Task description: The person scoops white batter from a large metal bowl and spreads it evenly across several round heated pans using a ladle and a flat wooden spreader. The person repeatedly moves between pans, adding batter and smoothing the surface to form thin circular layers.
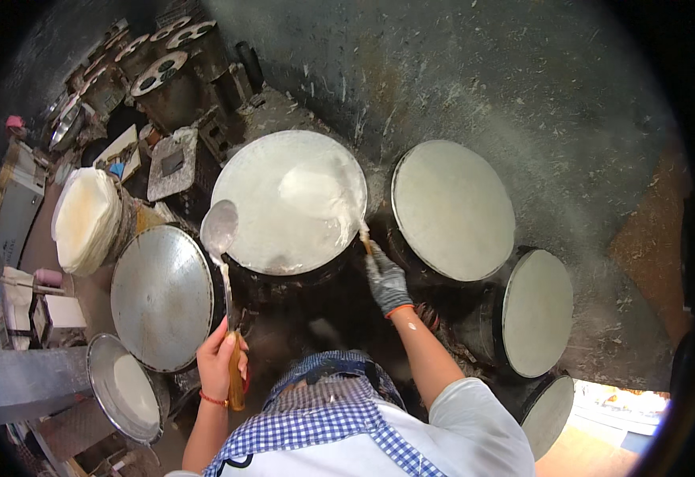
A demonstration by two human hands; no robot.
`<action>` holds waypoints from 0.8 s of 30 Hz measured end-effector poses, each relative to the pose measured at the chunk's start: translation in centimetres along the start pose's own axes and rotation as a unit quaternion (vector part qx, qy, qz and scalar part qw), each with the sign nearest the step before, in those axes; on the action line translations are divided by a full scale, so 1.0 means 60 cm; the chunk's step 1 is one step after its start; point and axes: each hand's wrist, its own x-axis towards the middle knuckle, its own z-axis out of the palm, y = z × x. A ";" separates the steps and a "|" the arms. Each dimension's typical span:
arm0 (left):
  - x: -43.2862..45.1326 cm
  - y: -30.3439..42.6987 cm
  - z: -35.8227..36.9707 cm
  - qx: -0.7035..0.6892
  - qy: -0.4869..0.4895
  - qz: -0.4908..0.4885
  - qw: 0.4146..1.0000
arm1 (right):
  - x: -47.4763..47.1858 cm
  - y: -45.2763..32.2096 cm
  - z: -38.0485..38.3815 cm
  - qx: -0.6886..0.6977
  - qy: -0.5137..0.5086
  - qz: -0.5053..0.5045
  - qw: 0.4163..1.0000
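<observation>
A round griddle [252, 179] directly ahead is coated with pale batter [314, 189], wetter and thicker at its middle and right. My bare left hand [222, 361] grips the wooden handle of a metal ladle [222, 226], whose batter-smeared bowl hangs over the griddle's left edge. In my gloved right hand [388, 277] is a short wooden handle of a batter-covered tool [365, 232] at the griddle's right rim; the tool's far end is blurred. To the left stands a bare metal griddle [162, 298]. A second batter-coated griddle [451, 208] stands to the right.
Two more coated griddles [538, 313] [549, 417] line the right side. At left are a stack of thin round sheets [85, 220], a metal basin of batter [135, 390] and a dusty stool-like block [172, 164]. Several cylindrical stoves [165, 89] stand behind, by a stained wall [472, 71].
</observation>
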 end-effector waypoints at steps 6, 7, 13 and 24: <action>0.078 0.056 -0.024 0.026 -0.021 -0.027 0.999 | 0.063 -0.064 0.013 0.063 -0.046 0.001 0.997; 0.103 0.069 -0.021 0.038 -0.042 -0.032 0.998 | 0.079 -0.026 0.011 0.102 -0.048 0.007 0.994; 0.237 0.107 -0.021 0.065 -0.112 -0.068 0.989 | 0.022 -0.066 0.019 -0.171 -0.061 -0.231 0.956; 0.225 0.089 0.008 -0.016 -0.144 -0.123 0.982 | -0.099 -0.121 0.194 0.183 0.041 0.112 0.976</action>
